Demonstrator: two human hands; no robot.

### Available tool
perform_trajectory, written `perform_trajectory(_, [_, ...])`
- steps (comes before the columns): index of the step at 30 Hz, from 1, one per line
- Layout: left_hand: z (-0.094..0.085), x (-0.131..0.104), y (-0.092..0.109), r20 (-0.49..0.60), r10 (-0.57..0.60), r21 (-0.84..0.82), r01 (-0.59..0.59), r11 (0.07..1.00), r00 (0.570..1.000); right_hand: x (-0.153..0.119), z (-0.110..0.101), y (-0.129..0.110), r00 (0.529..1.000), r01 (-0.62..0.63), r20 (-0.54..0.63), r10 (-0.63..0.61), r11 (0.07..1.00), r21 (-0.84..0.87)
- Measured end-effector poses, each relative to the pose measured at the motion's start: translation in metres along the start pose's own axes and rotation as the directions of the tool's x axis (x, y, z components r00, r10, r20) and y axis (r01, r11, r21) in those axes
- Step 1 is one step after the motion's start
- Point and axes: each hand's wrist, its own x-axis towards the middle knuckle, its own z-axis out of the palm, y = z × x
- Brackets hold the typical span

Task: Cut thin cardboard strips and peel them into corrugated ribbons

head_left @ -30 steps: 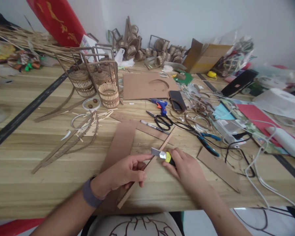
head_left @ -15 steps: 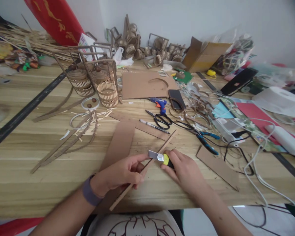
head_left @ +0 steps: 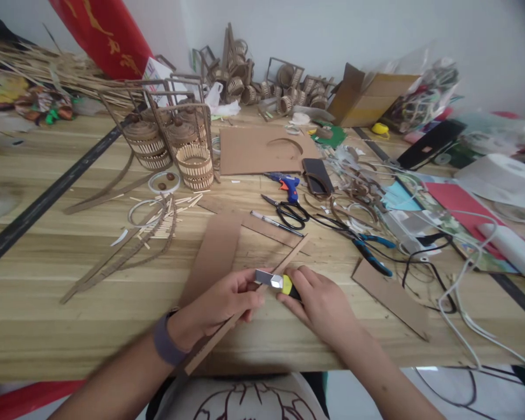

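Note:
Near the table's front edge, my left hand (head_left: 221, 306) grips a narrow cardboard strip (head_left: 221, 338), which slants from lower left to upper right. My right hand (head_left: 321, 300) is closed on a yellow and black utility knife (head_left: 287, 286). Its extended blade lies over the strip, close to my left fingertips; whether it touches the strip is hard to tell. A wider cardboard piece (head_left: 216, 248) lies flat beneath and beyond my left hand.
Ahead lie black scissors (head_left: 291, 214), a pen (head_left: 275, 223), a blue glue gun (head_left: 289, 185) and pliers (head_left: 371, 251). A cardboard piece (head_left: 389, 297) and white cables (head_left: 457, 315) are at right. Small baskets (head_left: 195, 166) stand back left.
The strip has turned so that more of its flat face shows. The knife and my right hand have shifted slightly left, and my left thumb now lies over the strip.

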Motion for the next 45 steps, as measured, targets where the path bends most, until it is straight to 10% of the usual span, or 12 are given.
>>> perform_trajectory(45, [-0.002,0.0,-0.002,0.014,0.028,0.118,-0.029,0.993,1.0,-0.013,0.001,0.016,0.994,-0.104,0.005,0.106,0.983,-0.151])
